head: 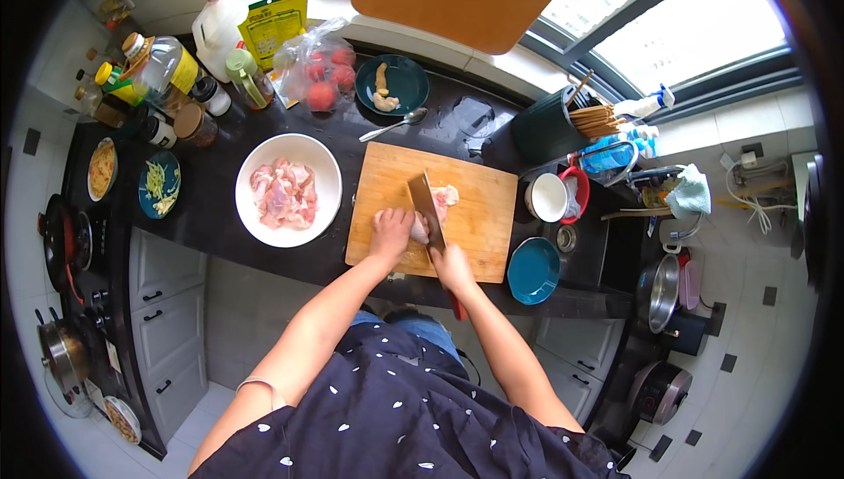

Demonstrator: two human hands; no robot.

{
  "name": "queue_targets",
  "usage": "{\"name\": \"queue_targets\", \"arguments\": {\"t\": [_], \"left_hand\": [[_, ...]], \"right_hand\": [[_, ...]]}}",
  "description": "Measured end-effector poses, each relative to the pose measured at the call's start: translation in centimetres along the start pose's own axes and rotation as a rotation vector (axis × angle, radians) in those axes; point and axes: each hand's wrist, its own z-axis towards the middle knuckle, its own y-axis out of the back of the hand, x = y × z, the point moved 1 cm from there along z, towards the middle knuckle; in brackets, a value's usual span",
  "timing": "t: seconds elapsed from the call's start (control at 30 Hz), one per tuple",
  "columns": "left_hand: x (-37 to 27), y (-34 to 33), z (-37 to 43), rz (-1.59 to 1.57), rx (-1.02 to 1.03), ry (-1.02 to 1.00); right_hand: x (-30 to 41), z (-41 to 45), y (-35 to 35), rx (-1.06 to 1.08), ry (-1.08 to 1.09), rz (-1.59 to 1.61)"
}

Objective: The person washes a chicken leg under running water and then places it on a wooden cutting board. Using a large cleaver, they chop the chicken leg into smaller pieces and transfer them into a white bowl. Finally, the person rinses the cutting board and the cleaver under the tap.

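Observation:
A wooden cutting board (pixel 484 215) lies on the black counter before me. My right hand (pixel 452 269) grips a cleaver (pixel 427 210), whose red handle end shows below the wrist. Its blade stands over a piece of raw meat, perhaps chicken (pixel 419 228); whether it has cut in, I cannot tell. My left hand (pixel 391 234) presses on the same meat, left of the blade, with curled fingers. Another raw piece (pixel 447 196) rests on the board just right of the blade. To the left, a white bowl (pixel 245 215) holds several cut pieces of raw meat (pixel 283 194).
Right of the board are an empty blue dish (pixel 533 271) and a white bowl (pixel 547 197). Behind it lie a spoon (pixel 395 124) and a dark plate (pixel 415 87) with ginger. Bagged tomatoes (pixel 322 95) and several bottles stand back left. A dark chopstick holder (pixel 544 126) is back right.

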Motion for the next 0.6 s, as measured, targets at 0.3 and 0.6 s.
{"name": "queue_targets", "arguments": {"t": [0.3,0.6], "left_hand": [[0.7,-0.7,0.7,0.016,-0.028,0.059],[-0.2,0.0,0.7,-0.036,-0.011,0.031]], "right_hand": [[-1.6,-3.1,1.2,0.049,0.04,0.041],[-0.2,4.0,-0.8,-0.065,0.089,-0.029]]}}
